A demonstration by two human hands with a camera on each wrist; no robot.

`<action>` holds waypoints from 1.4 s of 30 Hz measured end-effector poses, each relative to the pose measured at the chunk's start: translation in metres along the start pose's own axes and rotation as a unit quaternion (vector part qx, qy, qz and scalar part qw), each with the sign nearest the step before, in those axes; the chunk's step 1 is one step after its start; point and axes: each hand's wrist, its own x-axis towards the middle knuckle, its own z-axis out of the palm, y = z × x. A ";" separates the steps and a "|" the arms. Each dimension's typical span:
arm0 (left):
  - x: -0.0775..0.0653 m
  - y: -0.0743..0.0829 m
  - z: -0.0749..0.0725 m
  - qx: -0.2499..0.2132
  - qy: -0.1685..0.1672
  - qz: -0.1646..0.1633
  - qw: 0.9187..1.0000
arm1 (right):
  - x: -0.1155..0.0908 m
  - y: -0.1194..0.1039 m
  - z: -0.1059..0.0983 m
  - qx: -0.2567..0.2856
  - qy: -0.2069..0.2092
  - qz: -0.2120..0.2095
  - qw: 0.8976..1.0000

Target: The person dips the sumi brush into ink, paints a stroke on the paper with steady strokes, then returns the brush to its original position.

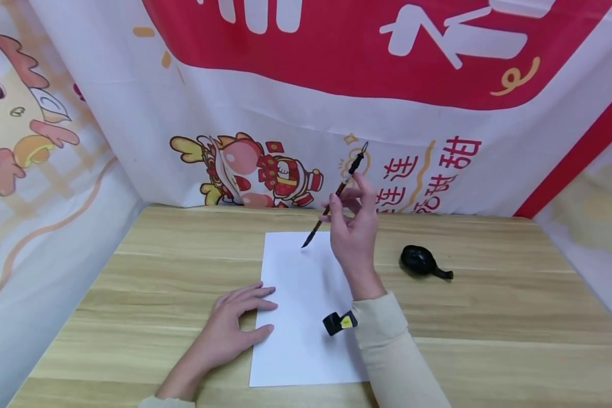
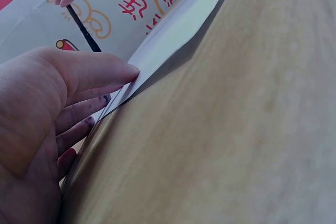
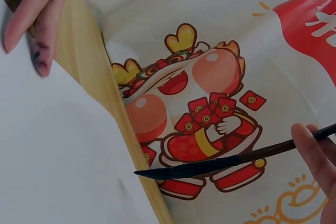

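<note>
- In curled fingers of the right hand (image 1: 354, 229), pinches the writing brush (image 1: 339, 187) partway up its shaft.
- With the lightly spread fingers of the left hand (image 1: 234, 323), touches the left edge of the white paper (image 1: 296, 345); shows dark smudges on fingertips in the wrist views.
- Right of the paper, on the wooden table (image 1: 489, 306), shows a black dish (image 1: 417, 260) with a short handle, apart from the brush.
- Hides part of the paper's right side behind the right sleeve (image 1: 400, 354) and, just beside its cuff, a small black block (image 1: 331, 324) with a yellow label.
- Past the table's far edge, shows a printed cloth (image 1: 311, 107).
- Holds the brush at the paper's far part, long axis slanted: bristles down toward the lower left in the head view, handle end to the upper right.
- Cannot tell contact between tip and paper.
</note>
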 end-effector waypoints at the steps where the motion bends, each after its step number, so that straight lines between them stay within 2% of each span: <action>1: 0.000 0.000 0.000 0.000 0.000 0.001 1.000 | 0.000 0.000 0.000 0.000 0.001 -0.001 1.000; 24: -0.001 0.001 -0.001 0.000 0.002 0.006 1.000 | 0.000 0.004 0.002 -0.034 -0.007 -0.021 0.999; 35: 0.000 0.001 0.000 0.001 0.000 0.006 1.000 | -0.001 0.003 0.000 -0.037 -0.001 -0.040 0.999; 42: 0.000 0.001 0.000 -0.003 -0.004 0.001 1.000 | -0.001 0.001 0.001 -0.035 -0.001 -0.037 0.999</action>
